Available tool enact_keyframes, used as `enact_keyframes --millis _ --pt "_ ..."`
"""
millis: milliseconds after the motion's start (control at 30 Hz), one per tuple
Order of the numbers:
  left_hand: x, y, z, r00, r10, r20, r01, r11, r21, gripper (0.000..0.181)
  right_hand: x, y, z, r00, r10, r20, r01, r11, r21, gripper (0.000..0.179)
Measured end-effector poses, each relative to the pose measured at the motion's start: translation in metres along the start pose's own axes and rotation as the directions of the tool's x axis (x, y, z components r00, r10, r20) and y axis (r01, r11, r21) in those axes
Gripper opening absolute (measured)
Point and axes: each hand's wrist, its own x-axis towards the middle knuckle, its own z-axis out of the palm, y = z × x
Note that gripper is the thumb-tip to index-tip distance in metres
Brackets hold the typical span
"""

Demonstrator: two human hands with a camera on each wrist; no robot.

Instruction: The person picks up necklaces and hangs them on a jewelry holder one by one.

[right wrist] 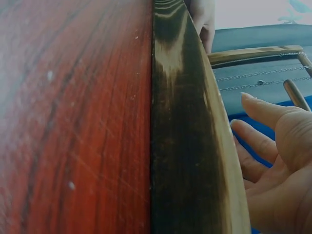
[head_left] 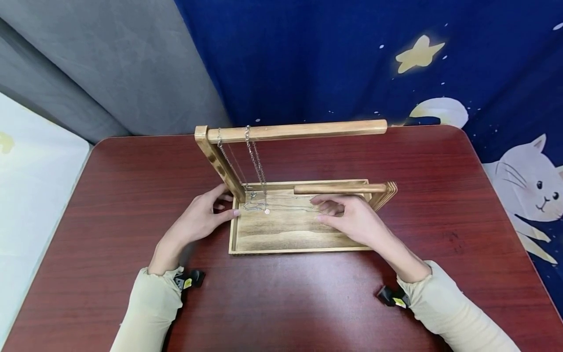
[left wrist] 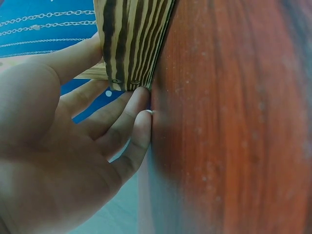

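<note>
A wooden jewelry stand (head_left: 299, 244) with a shallow tray base lies across the table. My left hand (head_left: 204, 212) holds its left end, the thumb over the rim and the other fingers by the foot of the tall post. My right hand (head_left: 352, 217) is over the right part of the tray, thumb and fingertips parted, beside the low bar (head_left: 338, 188). A thin chain necklace (head_left: 286, 209) lies in the tray and runs toward those fingertips. Chain necklaces (head_left: 256, 159) hang from the tall bar (head_left: 303, 131), one with a small round pendant (head_left: 267, 211).
The dark red table (head_left: 281, 303) extends around the stand on all sides. Behind it hang a grey curtain (head_left: 114, 58) and a blue curtain (head_left: 303, 63) with a star and a cat. A small camera is strapped at each sleeve cuff.
</note>
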Motion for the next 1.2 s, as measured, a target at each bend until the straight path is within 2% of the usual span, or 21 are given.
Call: enact_keyframes --millis 267,633,833,1200 --pt "0.002 0.0 0.0 1.0 0.008 -0.009 -0.008 1.0 0.002 0.044 0.006 0.002 0.001 0.998 0.064 -0.007 -0.065 0.995 -0.082 0.031" --pt "0.002 0.0 0.0 1.0 0.015 -0.006 -0.015 1.0 -0.006 0.045 0.012 0.002 0.005 0.995 0.099 -0.015 -0.1 0.99 -0.097 0.028" --pt "0.001 0.001 0.0 1.0 0.011 -0.007 -0.011 1.0 -0.01 0.045 0.014 0.002 0.008 0.996 0.087 0.002 -0.087 0.994 -0.063 0.028" --pt "0.001 0.0 0.0 1.0 0.008 -0.006 -0.008 1.0 -0.009 0.045 0.017 0.002 0.011 0.983 0.182 0.032 -0.177 0.976 -0.126 0.028"
